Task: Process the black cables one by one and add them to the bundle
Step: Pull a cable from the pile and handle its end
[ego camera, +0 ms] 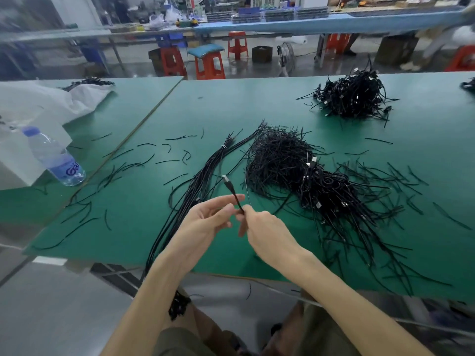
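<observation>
- Pinching one cable [228,185] just below its plug, the right hand [267,232] is holding it up at frame centre, with the plug pointing to the upper left.
- The left hand [205,219] is lying open beside it, fingers nearly straight, the index touching the cable from behind without curling round it.
- The bundle [205,173] is lying just left of the hands, running from a tie at upper centre down to the near edge of the table [154,111], where its lower end seems to be hanging over.
- A pile [280,158] of loose cables is sitting right of centre, a second heap [354,98] at upper right, and a bottle [55,158] at far left.
- Judging the risks: the fingertip pinch is looking slight, so the cable could slip or twist. Its tail is hidden and may be snagging in the pile, dragging others along. A nudge from the left forearm could send the overhanging bundle sliding off.
</observation>
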Demonstrator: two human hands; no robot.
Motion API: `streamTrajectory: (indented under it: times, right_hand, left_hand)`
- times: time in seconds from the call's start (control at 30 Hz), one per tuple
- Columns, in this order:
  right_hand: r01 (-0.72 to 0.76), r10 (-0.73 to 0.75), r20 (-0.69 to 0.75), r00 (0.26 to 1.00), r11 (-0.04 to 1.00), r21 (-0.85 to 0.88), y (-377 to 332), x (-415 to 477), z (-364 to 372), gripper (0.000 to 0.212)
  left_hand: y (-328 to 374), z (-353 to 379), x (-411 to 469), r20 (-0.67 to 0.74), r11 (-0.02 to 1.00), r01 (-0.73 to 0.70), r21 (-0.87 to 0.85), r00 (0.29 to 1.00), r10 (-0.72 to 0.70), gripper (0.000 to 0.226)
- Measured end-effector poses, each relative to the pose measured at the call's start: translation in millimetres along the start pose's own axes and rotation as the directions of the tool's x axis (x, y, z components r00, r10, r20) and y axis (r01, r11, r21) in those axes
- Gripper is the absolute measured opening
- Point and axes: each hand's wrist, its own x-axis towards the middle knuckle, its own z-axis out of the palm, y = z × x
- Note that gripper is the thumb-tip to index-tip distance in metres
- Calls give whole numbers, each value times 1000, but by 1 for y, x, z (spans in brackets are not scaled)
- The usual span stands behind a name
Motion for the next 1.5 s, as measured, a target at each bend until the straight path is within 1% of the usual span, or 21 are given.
streamTrajectory:
  times: [0.13,0.27,0.43,0.5,0.57,0.63,0.67,0.7,0.77,0.83,0.87,0.93,1.03,1.1,1.13,1.2,1.23,1.27,1.33,1.43,1.5]
  right_hand:
    - [-12,12,21,1000,1000,28,-8,-4,0,25]
    - [-49,42,87,995,995,87,-5,-5,0,24]
    - [-107,67,168,983,965,241,-6,-9,6,23]
    - [-134,67,169,983,895,426,-3,-11,4,24]
    - [-114,24,161,987,805,582,-1,-15,1,20]
    - [-81,-16,154,988,793,604,6,-16,-5,20]
    - [-79,-21,165,986,813,577,10,-14,-8,20]
    - [-85,-13,174,985,835,543,15,-12,-11,18]
    - [-90,20,162,987,896,434,24,-5,-19,18]
    - [-61,20,128,992,943,326,28,0,-26,18]
    - [-59,25,114,993,951,305,27,0,-29,25]
    - [-84,57,95,994,947,310,21,-1,-30,37]
    - [-88,84,43,996,991,98,14,-6,-35,39]
    - [-90,90,7,996,993,78,12,-8,-43,41]
    - [-92,93,2,996,984,151,13,-8,-47,42]
    - [-64,79,-25,997,925,374,12,-11,-47,43]
    - [-39,62,-33,998,882,470,9,-13,-44,42]
    - [-13,40,-37,999,841,542,5,-15,-39,40]
    - [37,-1,-58,998,775,631,-1,-18,-23,39]
    - [44,-22,-42,999,723,690,-2,-22,3,43]
    - [17,3,-29,1000,748,664,5,-21,13,48]
  left_hand:
    - [-2,10,0,-63,991,-47,124,997,55,33]
    - [1,17,-3,24,956,-146,255,989,145,33]
    - [5,24,-7,3,987,-158,-11,987,158,36]
    - [9,25,-7,14,987,-153,-54,988,154,35]
    - [14,24,-10,75,977,-166,-131,981,177,33]
    - [21,21,-14,174,965,-165,-201,964,201,33]
    - [25,18,-17,233,971,-160,-176,952,199,34]
    - [30,16,-19,300,984,-155,-85,938,174,35]
    - [33,18,-19,428,951,-160,267,903,32,35]
    - [23,22,-15,420,782,-133,609,890,-176,30]
    - [16,25,-12,369,704,-104,703,899,-236,29]
    - [2,28,-8,250,602,-51,797,935,-252,27]
    - [-10,27,-4,142,506,-22,862,969,-200,32]
    - [-14,25,-2,117,495,-33,868,983,-140,38]
    - [-14,26,-2,84,534,-23,845,992,-91,36]
    - [-17,24,-1,10,754,24,657,999,-41,31]
    - [-18,24,-2,5,892,34,450,999,-41,37]
    - [-20,25,-3,23,977,45,209,998,-51,43]
    - [-19,30,-4,75,985,29,-168,997,-17,51]
    - [-11,32,1,-12,872,-22,-490,1000,19,55]
    - [-2,24,1,-99,768,-63,-637,995,0,45]
